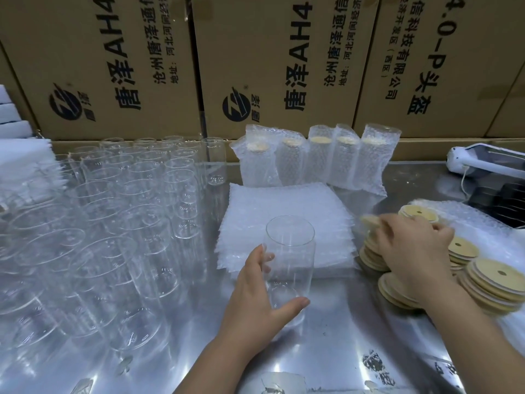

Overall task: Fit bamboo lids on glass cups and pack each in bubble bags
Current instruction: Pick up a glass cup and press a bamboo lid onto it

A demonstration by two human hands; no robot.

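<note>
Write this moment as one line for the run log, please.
left hand: holds glass cup upright, no lid | right hand: on bamboo lids | packed cups: five, at back

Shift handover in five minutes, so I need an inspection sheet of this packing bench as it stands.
Surface: metal table, reflective, with scuffed sticker remains near the front.
Job's things: left hand holds an upright, lidless glass cup; many bare cups left; flat bubble bags stacked; five packed cups behind; bamboo lids piled right.
Clutter: white device far right.
Grippers: right hand on the lids.
Cables: thin cord hanging from the device.
Surroundings: printed cardboard boxes behind.
</note>
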